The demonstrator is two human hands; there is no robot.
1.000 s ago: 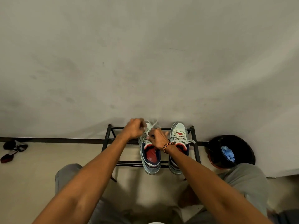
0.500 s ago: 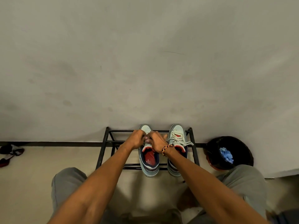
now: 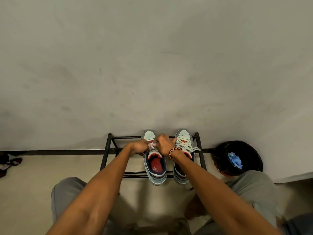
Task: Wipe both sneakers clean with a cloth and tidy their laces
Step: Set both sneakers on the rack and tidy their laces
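Note:
Two pale blue sneakers with red and navy lining stand side by side on a black metal shoe rack (image 3: 107, 150), toes to the wall. Over the left sneaker (image 3: 156, 168) both hands meet above its tongue. My left hand (image 3: 139, 147) and my right hand (image 3: 164, 144), with a beaded bracelet at the wrist, each pinch the white laces (image 3: 152, 147) of that shoe. The right sneaker (image 3: 183, 139) has its laces tied in a loose bow, partly hidden behind my right wrist. A crumpled blue cloth (image 3: 234, 159) lies in a black bucket.
The black bucket (image 3: 254, 158) stands on the floor right of the rack, against the wall. Dark footwear (image 3: 8, 162) lies on the floor at far left. My knees in grey trousers flank the rack. A plain grey wall rises directly behind.
My hands were apart with the laces pulled up a second ago; they have come together low over the left sneaker's tongue. The camera view tilted slightly.

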